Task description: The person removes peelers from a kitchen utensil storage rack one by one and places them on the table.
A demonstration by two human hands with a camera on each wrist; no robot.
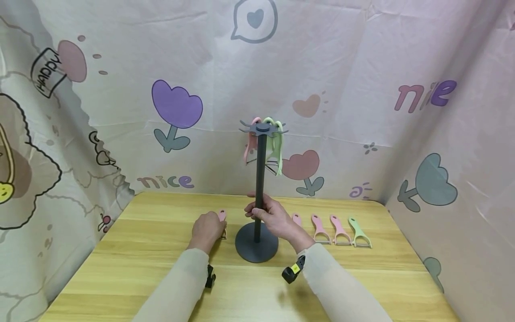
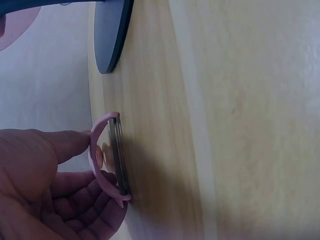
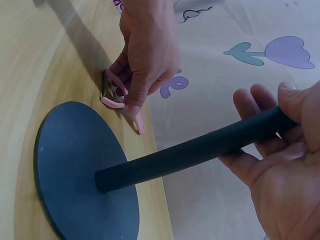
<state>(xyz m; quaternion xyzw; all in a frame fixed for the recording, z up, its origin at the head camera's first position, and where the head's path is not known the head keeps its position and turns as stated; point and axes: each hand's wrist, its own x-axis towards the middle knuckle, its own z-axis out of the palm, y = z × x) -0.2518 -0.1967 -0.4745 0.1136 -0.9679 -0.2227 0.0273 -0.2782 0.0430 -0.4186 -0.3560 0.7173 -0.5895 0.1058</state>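
Note:
On the table left of the dark stand, my left hand pinches a pink peeler between thumb and fingers. The left wrist view shows the peeler's blade side close to the tabletop; part of its handle is hidden by the hand. My right hand holds the stand's upright pole low down, thumb on one side and fingers on the other. From the hooked top of the stand hang a pink peeler and green peelers, partly behind the pole and hooks.
Right of the stand, several peelers lie in a row: a pink peeler partly behind the right hand, more pink ones, and a green peeler at the end. A patterned cloth hangs behind the wooden table.

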